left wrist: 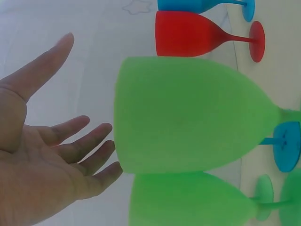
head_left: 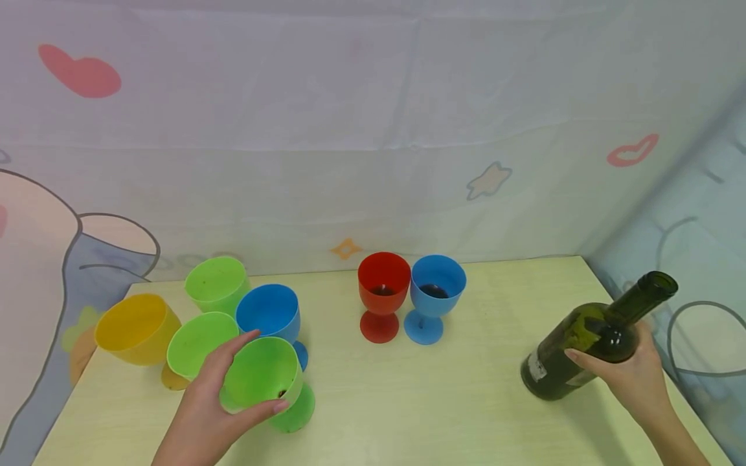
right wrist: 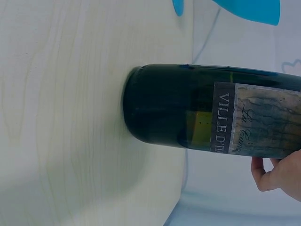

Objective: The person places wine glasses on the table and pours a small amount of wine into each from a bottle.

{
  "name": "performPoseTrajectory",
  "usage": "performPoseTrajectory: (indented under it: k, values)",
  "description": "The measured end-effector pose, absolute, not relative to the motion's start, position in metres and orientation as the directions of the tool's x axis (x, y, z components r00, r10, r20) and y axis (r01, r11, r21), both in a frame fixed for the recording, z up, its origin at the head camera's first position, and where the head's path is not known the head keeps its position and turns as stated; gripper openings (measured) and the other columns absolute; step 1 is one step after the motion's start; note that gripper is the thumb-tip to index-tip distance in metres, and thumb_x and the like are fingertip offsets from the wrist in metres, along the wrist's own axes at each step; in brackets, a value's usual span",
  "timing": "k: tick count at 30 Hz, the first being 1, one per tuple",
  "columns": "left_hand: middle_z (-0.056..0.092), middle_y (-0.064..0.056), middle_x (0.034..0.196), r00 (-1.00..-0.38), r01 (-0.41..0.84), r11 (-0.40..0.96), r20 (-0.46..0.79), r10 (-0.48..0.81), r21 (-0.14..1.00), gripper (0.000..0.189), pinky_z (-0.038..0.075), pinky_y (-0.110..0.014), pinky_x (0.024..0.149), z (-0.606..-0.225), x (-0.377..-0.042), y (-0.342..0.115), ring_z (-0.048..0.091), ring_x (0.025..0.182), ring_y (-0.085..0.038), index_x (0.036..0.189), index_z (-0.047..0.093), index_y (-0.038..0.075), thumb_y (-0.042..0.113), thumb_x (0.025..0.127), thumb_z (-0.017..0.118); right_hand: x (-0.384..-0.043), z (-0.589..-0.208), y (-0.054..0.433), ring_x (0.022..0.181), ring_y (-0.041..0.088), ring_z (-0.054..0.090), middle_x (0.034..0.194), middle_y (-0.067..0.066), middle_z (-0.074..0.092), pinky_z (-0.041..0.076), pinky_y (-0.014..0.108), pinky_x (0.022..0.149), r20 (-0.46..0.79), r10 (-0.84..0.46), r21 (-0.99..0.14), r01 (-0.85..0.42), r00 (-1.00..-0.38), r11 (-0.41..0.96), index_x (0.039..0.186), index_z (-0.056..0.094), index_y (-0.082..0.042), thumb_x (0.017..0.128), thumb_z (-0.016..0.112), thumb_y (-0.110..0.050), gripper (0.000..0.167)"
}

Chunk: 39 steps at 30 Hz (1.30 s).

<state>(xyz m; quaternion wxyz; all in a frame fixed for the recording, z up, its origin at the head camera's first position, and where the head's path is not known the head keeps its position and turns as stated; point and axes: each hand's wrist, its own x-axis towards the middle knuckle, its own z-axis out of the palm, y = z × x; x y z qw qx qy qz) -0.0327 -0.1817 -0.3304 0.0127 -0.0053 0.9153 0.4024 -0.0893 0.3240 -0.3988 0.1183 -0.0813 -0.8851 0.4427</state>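
Note:
My left hand [head_left: 204,406] is spread beside the nearest green goblet [head_left: 265,372], thumb and fingers wide apart about its rim. In the left wrist view the fingers of that hand [left wrist: 61,162] are loosely extended, with the fingertips close to the rim; whether they touch is unclear. A small dark spot shows inside this goblet. At the right, my right hand [head_left: 635,378] grips a dark green wine bottle [head_left: 574,346] around its upper body. The right wrist view shows the bottle's label [right wrist: 265,120] and its base at the tabletop; a slight gap cannot be ruled out.
A red goblet [head_left: 384,275] and a light blue goblet [head_left: 438,285], both with dark liquid, stand side by side at the back middle. On the left are a yellow goblet [head_left: 140,330], a blue one [head_left: 268,310] and two more green goblets [head_left: 201,343]. A printed cloth [head_left: 350,129] hangs behind.

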Motion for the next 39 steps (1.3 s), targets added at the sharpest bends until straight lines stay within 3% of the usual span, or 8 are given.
performPoseTrajectory:
  k: [6,9,13,20,27,39]
  values:
    - [0.034,-0.017,0.135,-1.0,0.006,0.715,-0.014,0.022,0.699,0.089,0.034,-0.063,0.088,-0.34,-0.034,-0.188,0.03,0.119,-0.035,0.138,0.033,0.013,0.04,0.067,0.079,-0.089,-0.399,0.323,0.089,-0.008,0.04,0.115,0.005,0.04,0.038,0.006,0.068,0.146,0.252,-0.805,0.034,-0.957,0.592,0.13,0.028,-0.016,0.073,0.077,-0.013,0.076]
    - [0.032,-0.018,0.135,-0.998,-0.033,0.723,-0.067,0.018,0.69,0.091,0.034,-0.064,0.088,-0.342,-0.035,-0.191,0.028,0.119,-0.036,0.138,0.032,0.012,0.041,0.066,0.079,-0.089,-0.398,0.323,0.089,-0.009,0.04,0.116,0.006,0.039,0.038,0.006,0.068,0.144,0.252,-0.806,0.034,-0.957,0.591,0.131,0.028,-0.016,0.073,0.077,-0.014,0.076]
    - [0.03,-0.019,0.136,-0.995,-0.05,0.726,-0.095,0.021,0.685,0.093,0.035,-0.063,0.087,-0.346,-0.035,-0.193,0.026,0.119,-0.037,0.139,0.031,0.011,0.04,0.065,0.08,-0.089,-0.398,0.323,0.09,-0.009,0.039,0.117,0.007,0.039,0.037,0.006,0.068,0.139,0.251,-0.803,0.039,-0.958,0.595,0.131,0.027,-0.013,0.073,0.077,-0.014,0.076]
    - [0.031,-0.018,0.135,-0.999,-0.001,0.737,-0.032,0.028,0.676,0.096,0.037,-0.064,0.084,-0.351,-0.035,-0.193,0.022,0.119,-0.038,0.139,0.03,0.011,0.04,0.063,0.081,-0.089,-0.399,0.323,0.09,-0.009,0.037,0.118,0.009,0.038,0.036,0.006,0.067,0.14,0.26,-0.791,0.05,-0.956,0.61,0.133,0.026,-0.011,0.073,0.077,-0.016,0.079]
    - [0.027,-0.019,0.135,-0.997,-0.04,0.738,-0.077,0.017,0.674,0.098,0.036,-0.064,0.086,-0.351,-0.037,-0.193,0.02,0.121,-0.039,0.14,0.027,0.01,0.04,0.064,0.08,-0.089,-0.399,0.323,0.091,-0.008,0.037,0.118,0.01,0.039,0.034,0.009,0.068,0.147,0.273,-0.783,0.057,-0.951,0.62,0.133,0.028,-0.01,0.072,0.078,-0.017,0.079]
    - [0.037,-0.016,0.131,-0.996,0.071,0.702,0.085,0.015,0.708,0.088,0.036,-0.062,0.086,-0.356,-0.033,-0.185,0.026,0.119,-0.035,0.134,0.037,0.009,0.03,0.062,0.084,-0.089,-0.4,0.323,0.093,-0.006,0.037,0.118,0.009,0.039,0.034,0.012,0.069,0.135,0.288,-0.78,0.078,-0.948,0.621,0.133,0.028,-0.012,0.072,0.078,-0.019,0.08]
